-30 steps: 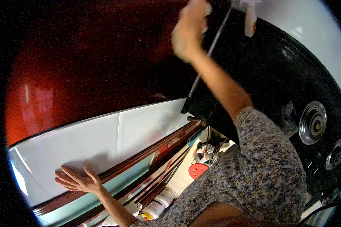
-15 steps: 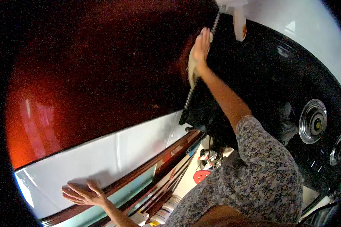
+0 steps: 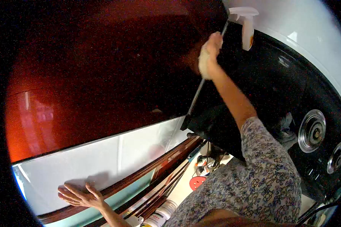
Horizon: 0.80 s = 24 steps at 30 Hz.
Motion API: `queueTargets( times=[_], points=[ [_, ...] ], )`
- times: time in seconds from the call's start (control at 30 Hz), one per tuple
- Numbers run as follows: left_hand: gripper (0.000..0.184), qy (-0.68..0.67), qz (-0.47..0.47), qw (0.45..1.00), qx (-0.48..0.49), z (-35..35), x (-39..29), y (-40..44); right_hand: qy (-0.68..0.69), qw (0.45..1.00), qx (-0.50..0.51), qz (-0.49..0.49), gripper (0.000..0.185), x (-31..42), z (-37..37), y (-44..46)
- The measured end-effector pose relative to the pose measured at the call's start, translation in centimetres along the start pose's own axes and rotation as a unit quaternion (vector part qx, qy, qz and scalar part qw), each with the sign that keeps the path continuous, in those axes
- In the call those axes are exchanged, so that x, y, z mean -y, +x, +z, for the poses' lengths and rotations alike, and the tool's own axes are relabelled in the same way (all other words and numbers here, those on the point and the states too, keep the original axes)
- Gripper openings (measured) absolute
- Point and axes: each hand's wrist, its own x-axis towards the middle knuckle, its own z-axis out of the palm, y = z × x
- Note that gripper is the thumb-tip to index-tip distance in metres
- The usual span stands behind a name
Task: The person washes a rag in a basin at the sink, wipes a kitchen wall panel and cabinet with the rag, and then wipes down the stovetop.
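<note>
My right hand (image 3: 215, 45) presses a pale cloth (image 3: 204, 63) against the glossy dark red panel (image 3: 102, 79), right at the metal strip (image 3: 197, 97) along its edge. The fingers are slightly smeared by motion. Far off at the lower left, my left hand (image 3: 78, 195) lies flat with fingers spread. It rests on the white surface (image 3: 91, 159) below the panel, beside the dark wooden rail (image 3: 113, 192), and holds nothing.
A white spray bottle (image 3: 247, 36) stands at the black panel's (image 3: 261, 75) upper edge. Round metal burners (image 3: 312, 131) sit at the right. Below lie a red perforated disc (image 3: 196, 183), a white tub (image 3: 155, 218) and long thin rods.
My right hand and the cloth have shifted slightly up and right relative to my arm, and the view has tilted a little. More of the spray bottle shows. My left hand stays put.
</note>
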Motion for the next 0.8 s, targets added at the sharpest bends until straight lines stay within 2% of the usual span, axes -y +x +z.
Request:
queueTargets(
  times=[0.07,0.13,0.17,0.23,0.27,0.33,0.43,0.47,0.5,0.53,0.57,0.63,0.7,0.73,0.77,0.8],
  points=[
    [0.062,0.005,0.000,1.000,0.000,0.2,0.4,-0.4,-0.093,0.988,0.126,-0.013,0.045,3.1,4.7,-5.6],
    [0.063,0.005,0.001,1.000,0.004,0.3,0.6,-0.7,-0.299,0.905,0.236,-0.190,0.054,9.1,10.0,-10.5],
    [0.064,0.007,-0.003,1.000,0.006,0.4,0.6,-0.8,-0.406,0.780,0.269,-0.393,0.054,11.3,11.9,-12.0],
    [0.065,0.004,-0.008,1.000,0.005,0.5,0.8,-0.7,-0.330,0.744,0.294,-0.501,0.053,12.6,14.5,-12.4],
    [0.065,-0.001,-0.010,1.000,0.003,0.4,0.8,-0.6,-0.366,0.742,0.300,-0.475,0.058,12.2,14.7,-11.1],
    [0.065,-0.005,-0.019,1.000,0.005,0.2,0.4,-0.7,-0.428,0.815,0.229,-0.318,0.043,11.0,12.9,-6.0],
    [0.065,0.001,-0.018,1.000,0.005,-0.1,0.5,-0.5,-0.362,0.916,0.030,-0.170,0.051,2.9,4.9,3.1],
    [0.065,0.003,-0.012,1.000,0.003,0.0,0.6,-0.6,-0.442,0.890,0.053,-0.097,0.059,0.3,1.7,4.6],
    [0.064,0.005,-0.007,1.000,0.000,0.1,0.6,-0.6,-0.405,0.911,0.060,-0.055,0.060,1.5,1.2,1.2],
    [0.064,0.009,-0.007,1.000,-0.002,0.3,0.7,-0.7,-0.276,0.961,0.019,-0.025,0.061,-0.2,1.5,-1.4],
    [0.064,0.008,-0.009,1.000,0.001,0.1,0.6,-0.6,-0.395,0.904,0.078,-0.143,0.042,3.5,2.7,-5.7],
    [0.065,0.003,-0.011,1.000,0.008,-0.1,0.4,-0.4,-0.372,0.886,0.254,-0.111,0.055,6.1,5.4,-12.4],
    [0.065,0.007,-0.012,1.000,0.002,0.0,0.2,-0.3,-0.441,0.677,0.473,-0.351,0.081,11.2,8.0,-15.4],
    [0.064,0.010,-0.009,1.000,0.000,0.1,0.3,-0.6,-0.353,0.681,0.473,-0.434,0.085,11.3,9.3,-15.2],
    [0.064,0.013,-0.005,1.000,-0.002,0.2,0.6,-0.5,-0.369,0.658,0.468,-0.460,0.080,10.8,10.0,-13.7],
    [0.064,0.014,-0.003,1.000,-0.002,0.2,0.6,-0.5,-0.419,0.696,0.415,-0.411,0.076,10.8,10.1,-11.9]
  ],
)
